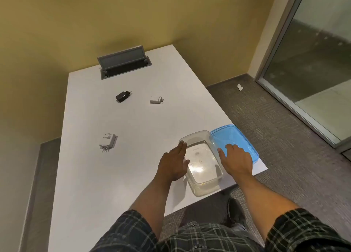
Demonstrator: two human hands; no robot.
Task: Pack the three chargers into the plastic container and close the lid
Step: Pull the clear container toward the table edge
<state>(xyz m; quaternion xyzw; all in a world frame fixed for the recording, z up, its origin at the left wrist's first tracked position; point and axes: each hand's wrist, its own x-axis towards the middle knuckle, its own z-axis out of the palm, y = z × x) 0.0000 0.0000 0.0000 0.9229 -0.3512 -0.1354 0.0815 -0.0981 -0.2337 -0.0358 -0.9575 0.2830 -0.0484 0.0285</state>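
1. The clear plastic container (201, 164) sits empty at the counter's (114, 175) near right corner, its front end apparently overhanging the edge; a careless nudge could tip it off.
2. The blue lid (235, 139) lies just beside it, also near the edge.
3. The left hand (173, 161) rests released against the container's side; the right hand (237, 159) lies flat on the lid, grasping nothing.
4. The grey charger (108, 142), black charger (123, 96) and white charger (156, 99) lie well apart, so reaching could drag the container.

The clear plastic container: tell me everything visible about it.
The clear plastic container is a rectangular, see-through tub, open, empty and upright near the table's right edge. The left hand rests against its left wall; the right hand lies on the blue lid, flat beside its right rim.
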